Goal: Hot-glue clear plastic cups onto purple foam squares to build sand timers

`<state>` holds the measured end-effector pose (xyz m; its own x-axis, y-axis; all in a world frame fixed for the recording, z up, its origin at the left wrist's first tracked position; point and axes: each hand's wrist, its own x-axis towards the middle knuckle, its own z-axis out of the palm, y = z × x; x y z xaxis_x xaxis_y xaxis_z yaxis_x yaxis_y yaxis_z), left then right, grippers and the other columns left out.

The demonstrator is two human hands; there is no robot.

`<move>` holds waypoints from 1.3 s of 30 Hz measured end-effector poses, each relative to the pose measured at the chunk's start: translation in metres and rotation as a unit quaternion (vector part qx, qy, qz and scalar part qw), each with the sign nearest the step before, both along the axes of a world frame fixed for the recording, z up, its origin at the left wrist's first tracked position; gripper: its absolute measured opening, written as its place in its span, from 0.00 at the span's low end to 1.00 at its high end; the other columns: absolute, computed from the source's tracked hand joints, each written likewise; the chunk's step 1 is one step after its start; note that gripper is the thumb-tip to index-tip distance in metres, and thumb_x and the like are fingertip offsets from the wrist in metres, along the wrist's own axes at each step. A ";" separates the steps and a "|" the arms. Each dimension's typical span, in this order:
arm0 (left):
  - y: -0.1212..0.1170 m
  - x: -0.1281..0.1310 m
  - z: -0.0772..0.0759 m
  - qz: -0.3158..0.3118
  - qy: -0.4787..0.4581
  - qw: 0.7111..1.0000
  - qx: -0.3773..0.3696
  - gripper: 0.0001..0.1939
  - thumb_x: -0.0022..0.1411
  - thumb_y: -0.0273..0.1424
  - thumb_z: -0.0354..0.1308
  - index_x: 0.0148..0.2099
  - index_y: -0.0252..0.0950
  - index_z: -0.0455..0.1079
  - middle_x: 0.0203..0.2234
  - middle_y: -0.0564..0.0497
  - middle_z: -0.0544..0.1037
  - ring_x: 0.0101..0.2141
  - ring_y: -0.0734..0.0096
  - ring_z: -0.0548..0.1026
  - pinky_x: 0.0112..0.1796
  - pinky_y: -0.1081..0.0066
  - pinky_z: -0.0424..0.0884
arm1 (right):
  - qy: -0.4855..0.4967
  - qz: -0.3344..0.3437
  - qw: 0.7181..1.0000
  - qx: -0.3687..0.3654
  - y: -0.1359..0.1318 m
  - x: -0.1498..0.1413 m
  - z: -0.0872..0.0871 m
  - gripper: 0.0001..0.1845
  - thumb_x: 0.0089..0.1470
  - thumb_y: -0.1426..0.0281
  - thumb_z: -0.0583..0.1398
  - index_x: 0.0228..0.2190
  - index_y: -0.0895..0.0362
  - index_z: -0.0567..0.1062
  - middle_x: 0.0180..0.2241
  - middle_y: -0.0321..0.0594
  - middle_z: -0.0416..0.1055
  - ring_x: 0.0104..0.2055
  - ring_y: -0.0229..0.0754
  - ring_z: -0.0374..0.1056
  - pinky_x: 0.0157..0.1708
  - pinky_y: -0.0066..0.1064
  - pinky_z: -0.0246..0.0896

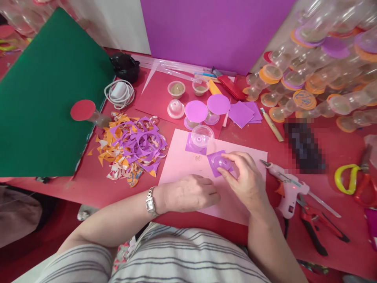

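Between thumb and fingers, my right hand [246,175] pinches a small clear plastic dome cup [220,162]. Under the cup is a purple paper square [212,158], just over the pale pink sheet [182,157]. Beside it, my left hand [191,192] is closed, its fingers curled down, and anything inside is hidden. Slightly farther off, a clear cup piece [203,135] stands at another purple square [196,148]. Two more cups behind carry round purple discs [196,111] on top.
Paper scraps [138,143] heap on the left beside a green board [53,98]. A glue gun [287,184], red-handled pliers [316,220] and scissors [350,179] lie right. Joined plastic cups [304,100] pile up at back right. A purple board [212,35] stands behind.
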<state>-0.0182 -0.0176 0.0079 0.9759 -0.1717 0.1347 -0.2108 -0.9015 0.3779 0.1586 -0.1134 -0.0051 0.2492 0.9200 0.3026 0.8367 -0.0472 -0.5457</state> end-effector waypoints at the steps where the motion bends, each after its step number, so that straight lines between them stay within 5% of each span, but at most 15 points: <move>1: 0.000 0.000 0.000 0.000 0.002 1.000 0.003 0.08 0.69 0.22 0.51 0.37 0.34 0.70 0.32 0.48 0.78 0.33 0.69 0.75 0.37 0.71 0.73 | 0.002 -0.001 1.000 0.006 0.000 0.000 0.000 0.14 0.62 0.61 0.60 0.48 0.53 0.72 0.43 0.46 0.73 0.48 0.50 0.71 0.48 0.45 0.70; 27: 0.001 0.001 -0.005 0.007 -0.039 0.999 -0.007 0.07 0.69 0.21 0.51 0.41 0.32 0.71 0.34 0.48 0.78 0.35 0.69 0.75 0.38 0.69 0.73 | 0.013 0.016 1.000 -0.017 0.001 -0.002 0.002 0.12 0.61 0.71 0.58 0.47 0.52 0.72 0.43 0.45 0.72 0.48 0.50 0.70 0.50 0.46 0.69; 39: -0.003 -0.001 -0.007 0.015 -0.051 0.998 0.014 0.06 0.68 0.23 0.55 0.36 0.33 0.69 0.31 0.49 0.77 0.32 0.69 0.74 0.34 0.69 0.71 | -0.034 0.012 0.999 0.006 0.002 0.003 0.002 0.15 0.60 0.65 0.60 0.49 0.52 0.73 0.44 0.46 0.74 0.49 0.52 0.72 0.50 0.49 0.70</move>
<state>-0.0195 -0.0206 0.0010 0.9621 -0.1472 0.2296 -0.2193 -0.9180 0.3304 0.1619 -0.1110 -0.0028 0.2052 0.9220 0.3284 0.8724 -0.0202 -0.4884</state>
